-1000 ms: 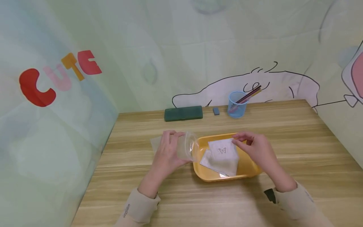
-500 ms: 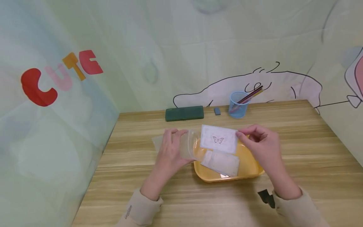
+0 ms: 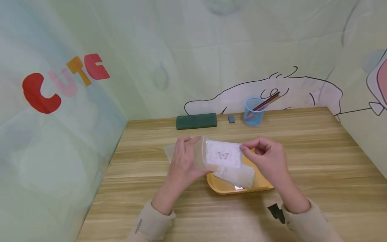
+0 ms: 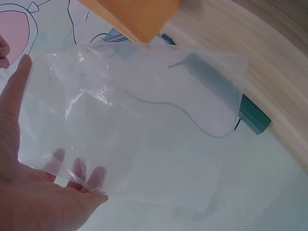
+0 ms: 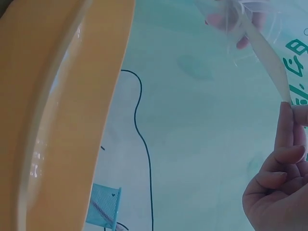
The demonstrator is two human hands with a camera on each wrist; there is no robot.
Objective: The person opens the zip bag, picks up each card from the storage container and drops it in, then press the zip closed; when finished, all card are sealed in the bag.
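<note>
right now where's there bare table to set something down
Bare: table right of the right sleeve, left of the clear bag, and in front of the orange tray. Crowded: over the tray, with bag and butterfly card; along the back edge, green case to blue cup.

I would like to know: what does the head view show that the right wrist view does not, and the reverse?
Only the head view: the butterfly printed on the held card, other cards lying in the yellow tray, the dark green case and the small blue block.

Only the right wrist view: green characters near the right edge, and the held card seen nearly edge-on as a pale strip.

Both: the right hand pinching the card, the left hand at the clear bag, the tray and the blue cup.
</note>
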